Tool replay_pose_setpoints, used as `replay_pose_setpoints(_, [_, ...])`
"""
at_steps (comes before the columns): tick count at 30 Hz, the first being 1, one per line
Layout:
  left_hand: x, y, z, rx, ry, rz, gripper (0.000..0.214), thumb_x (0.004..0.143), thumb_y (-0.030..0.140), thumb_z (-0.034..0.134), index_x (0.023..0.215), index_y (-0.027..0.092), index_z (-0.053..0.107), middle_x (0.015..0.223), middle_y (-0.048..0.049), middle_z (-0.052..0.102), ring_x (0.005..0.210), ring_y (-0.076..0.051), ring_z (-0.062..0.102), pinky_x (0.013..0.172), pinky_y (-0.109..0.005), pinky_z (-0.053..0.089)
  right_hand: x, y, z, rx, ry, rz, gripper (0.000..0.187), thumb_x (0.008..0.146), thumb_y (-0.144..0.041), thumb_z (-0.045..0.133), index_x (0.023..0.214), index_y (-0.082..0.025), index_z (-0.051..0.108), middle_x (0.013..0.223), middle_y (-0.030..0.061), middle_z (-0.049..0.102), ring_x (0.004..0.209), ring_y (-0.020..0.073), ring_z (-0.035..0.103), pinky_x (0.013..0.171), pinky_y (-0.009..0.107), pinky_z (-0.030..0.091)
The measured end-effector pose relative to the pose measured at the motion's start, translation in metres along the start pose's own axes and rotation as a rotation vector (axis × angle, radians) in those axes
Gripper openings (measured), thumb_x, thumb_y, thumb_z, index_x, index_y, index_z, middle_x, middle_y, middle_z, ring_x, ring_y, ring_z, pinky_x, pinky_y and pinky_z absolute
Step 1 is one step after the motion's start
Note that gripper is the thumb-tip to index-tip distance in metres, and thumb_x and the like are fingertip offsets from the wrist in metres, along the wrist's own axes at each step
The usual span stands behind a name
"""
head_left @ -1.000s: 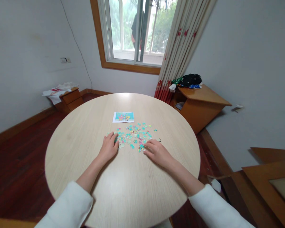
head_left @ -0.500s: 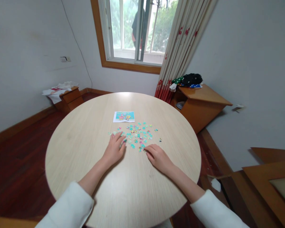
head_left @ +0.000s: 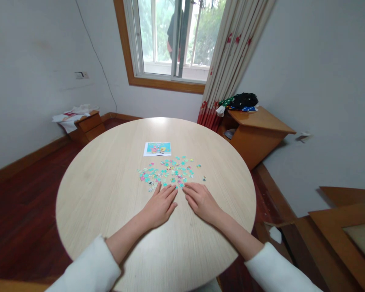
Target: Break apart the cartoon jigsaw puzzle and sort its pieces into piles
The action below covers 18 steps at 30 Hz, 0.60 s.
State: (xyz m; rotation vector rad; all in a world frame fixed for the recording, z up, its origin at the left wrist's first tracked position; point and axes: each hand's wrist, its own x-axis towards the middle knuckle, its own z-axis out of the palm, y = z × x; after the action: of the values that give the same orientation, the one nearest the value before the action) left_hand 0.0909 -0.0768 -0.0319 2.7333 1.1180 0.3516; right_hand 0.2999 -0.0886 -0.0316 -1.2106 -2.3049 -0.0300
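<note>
Round table (head_left: 170, 247), lots of puzzle bits (head_left: 170, 167)

The puzzle bits lie loose in the middle, on the near side of a picture (head_left: 157, 149). Left hand (head_left: 160, 204) and right hand (head_left: 202, 200) are palm down, fingers out, by their near edge. Behind, a cupboard (head_left: 255, 140) has something grey (head_left: 230, 133) inside.

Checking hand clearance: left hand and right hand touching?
Apart. The head view shows a strip of bare table between the left hand and the right hand.

The round, pale table (head_left: 109, 170) before me bears a loose scatter of pieces (head_left: 173, 179), mostly teal. A picture (head_left: 158, 149) lies flat just beyond them, farther from me.
</note>
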Motion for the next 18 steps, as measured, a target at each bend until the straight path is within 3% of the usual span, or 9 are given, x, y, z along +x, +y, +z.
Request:
replay_pose_setpoints(12, [0.002, -0.001, -0.003, -0.059, 0.149, 0.021, 0.033, 0.093, 0.022, 0.038, 0.12, 0.016, 0.056, 0.125, -0.0139, 0.057, 0.119, -0.024, 0.05, 0.111, -0.054, 0.027, -0.015, -0.004, 0.007, 0.097, 0.062, -0.058, 0.016, 0.089, -0.012, 0.05, 0.094, -0.017, 0.063, 0.095, 0.009, 0.068, 0.091, 0.0192, 0.062, 0.079, 0.036, 0.052])
replay_pose_setpoints(18, [0.016, 0.002, -0.002, 0.046, 0.105, 0.06, 0.04, 0.091, 0.021, 0.039, 0.129, 0.018, 0.052, 0.138, -0.0146, 0.047, 0.132, -0.029, 0.036, 0.112, -0.056, 0.021, -0.005, -0.009, 0.011, 0.163, 0.04, 0.071, 0.011, 0.088, -0.014, 0.05, 0.081, -0.019, 0.056, 0.085, 0.0066, 0.064, 0.084, 0.0192, 0.06, 0.076, 0.034, 0.05])
